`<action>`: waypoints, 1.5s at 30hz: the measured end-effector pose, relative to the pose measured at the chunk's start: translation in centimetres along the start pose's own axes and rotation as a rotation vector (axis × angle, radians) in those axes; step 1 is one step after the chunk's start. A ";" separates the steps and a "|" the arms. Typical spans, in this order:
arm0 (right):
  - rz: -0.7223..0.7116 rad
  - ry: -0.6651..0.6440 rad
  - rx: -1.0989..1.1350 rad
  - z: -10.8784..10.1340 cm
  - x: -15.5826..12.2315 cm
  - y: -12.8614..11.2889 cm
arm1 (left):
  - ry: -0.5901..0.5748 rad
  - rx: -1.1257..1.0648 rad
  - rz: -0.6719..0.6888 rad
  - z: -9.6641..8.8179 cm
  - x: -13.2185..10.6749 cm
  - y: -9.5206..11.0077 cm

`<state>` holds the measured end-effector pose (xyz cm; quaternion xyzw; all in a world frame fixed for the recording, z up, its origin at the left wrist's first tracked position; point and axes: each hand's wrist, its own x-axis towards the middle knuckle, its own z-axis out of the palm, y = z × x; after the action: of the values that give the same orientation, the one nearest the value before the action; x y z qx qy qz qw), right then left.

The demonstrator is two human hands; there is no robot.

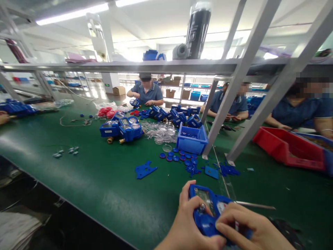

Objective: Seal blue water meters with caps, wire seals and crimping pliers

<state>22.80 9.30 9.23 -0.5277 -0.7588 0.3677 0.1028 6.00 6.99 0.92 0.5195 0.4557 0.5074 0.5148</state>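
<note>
Low in the head view, my left hand [184, 222] is wrapped round a blue water meter [205, 220] with a small display and a round dial. Its thumb lies across the meter's face. My right hand [244, 225] is closed in a pinch against the near side of the meter, beside a round blue part. Whatever is in that pinch is mostly hidden; a bit of blue and red shows between the fingers. Just beyond the meter lie a blue bracket plate [145, 170], a flat blue piece [211, 172] and a thin metal rod [256, 205].
Several finished-looking meters [127, 129] stand on the green table [91, 180]. Clear discs [161, 132], blue caps [187, 162] and a blue bin [192, 139] sit near a slanted shelf post [230, 83]. A red bin [288, 149] is right. Co-workers [147, 92] sit opposite.
</note>
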 end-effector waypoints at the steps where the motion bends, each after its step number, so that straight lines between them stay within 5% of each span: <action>1: 0.015 0.015 0.004 0.1 -0.1 -0.2 | -0.006 0.026 -0.005 -0.1 -0.2 0.3; 11: 0.129 0.024 0.329 0.7 -0.4 -1.0 | -0.039 0.172 0.052 -0.4 -0.6 0.9; 32: 0.345 -0.086 0.445 0.4 0.6 -3.3 | -0.040 0.202 0.088 -0.6 -0.8 0.7; 45: 0.162 -0.067 0.496 1.2 0.4 -2.1 | -0.026 0.204 0.097 -0.5 -0.6 0.7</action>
<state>20.43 8.73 9.68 -0.5331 -0.6037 0.5667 0.1740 5.41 6.38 1.59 0.5972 0.4728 0.4758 0.4399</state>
